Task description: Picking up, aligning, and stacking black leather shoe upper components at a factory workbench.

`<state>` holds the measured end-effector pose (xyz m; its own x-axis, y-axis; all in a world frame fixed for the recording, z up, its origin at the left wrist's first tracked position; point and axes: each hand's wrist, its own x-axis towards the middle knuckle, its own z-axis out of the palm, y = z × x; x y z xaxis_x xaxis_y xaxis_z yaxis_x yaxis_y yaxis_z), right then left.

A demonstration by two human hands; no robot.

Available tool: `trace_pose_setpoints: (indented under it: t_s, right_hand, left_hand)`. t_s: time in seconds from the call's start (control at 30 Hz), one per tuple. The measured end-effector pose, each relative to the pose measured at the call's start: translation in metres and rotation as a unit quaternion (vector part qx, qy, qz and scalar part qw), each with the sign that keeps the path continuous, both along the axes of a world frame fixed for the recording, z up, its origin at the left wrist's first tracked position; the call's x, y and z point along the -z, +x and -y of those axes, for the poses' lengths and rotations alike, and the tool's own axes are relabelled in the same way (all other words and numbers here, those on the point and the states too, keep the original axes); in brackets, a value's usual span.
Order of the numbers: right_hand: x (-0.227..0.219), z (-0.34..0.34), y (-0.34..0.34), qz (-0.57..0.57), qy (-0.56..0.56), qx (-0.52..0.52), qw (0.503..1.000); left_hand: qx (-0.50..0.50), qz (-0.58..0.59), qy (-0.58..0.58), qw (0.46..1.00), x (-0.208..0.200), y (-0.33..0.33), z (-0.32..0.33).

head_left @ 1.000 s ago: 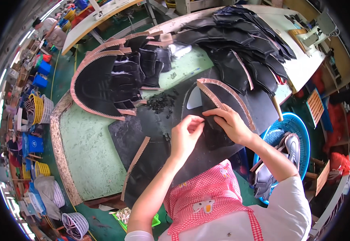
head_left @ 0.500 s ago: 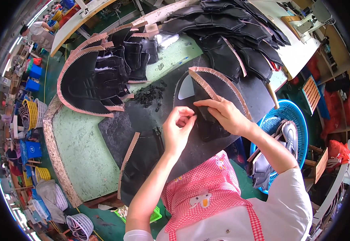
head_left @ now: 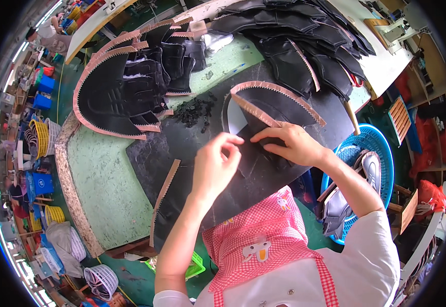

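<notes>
A black shoe upper (head_left: 284,102) with a pinkish-brown zigzag-cut edge lies folded on a dark work mat (head_left: 149,153), a pale patch showing at its left. My right hand (head_left: 297,145) grips its near side, thumb and fingers closed over the black material. Just left of it, my left hand (head_left: 215,166) is closed in a pinch by the upper; whatever sits between the fingertips is too small to make out. Partly under my left forearm lies another black upper (head_left: 173,204). Small black pieces (head_left: 195,110) are heaped beyond my left hand.
Stacked uppers (head_left: 100,97) lie at the far left of the green table (head_left: 105,184), with a larger pile (head_left: 289,30) at the back. A wooden handle (head_left: 352,117) juts over the right edge, above a blue basket (head_left: 386,153) holding shoe parts. A blue pen (head_left: 239,67) lies behind.
My left hand has shifted slightly left, away from the upper. My right fingers have curled in more, and the upper's folded tip has moved left.
</notes>
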<state>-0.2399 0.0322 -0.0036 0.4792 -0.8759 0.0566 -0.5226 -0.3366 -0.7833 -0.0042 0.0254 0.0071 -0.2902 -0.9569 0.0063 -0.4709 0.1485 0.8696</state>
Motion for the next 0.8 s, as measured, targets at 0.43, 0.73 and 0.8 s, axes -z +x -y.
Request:
trace_pose_setpoints:
  t_s: [0.43, 0.73, 0.8]
  right_hand:
    - [0.001, -0.015, 0.006, 0.134, 0.023, 0.091, 0.986]
    - [-0.017, -0.001, 0.000, -0.116, -0.035, 0.005, 0.993]
    - [-0.013, 0.000, -0.001, -0.118, -0.034, -0.007, 0.992]
  left_hand:
    - [0.004, -0.047, 0.050, 0.998, 0.043, -0.025, -0.010]
    - [-0.035, -0.223, 0.011, 0.974, 0.027, -0.021, -0.006]
    - [-0.025, -0.148, -0.007, 0.989, 0.021, -0.018, -0.003]
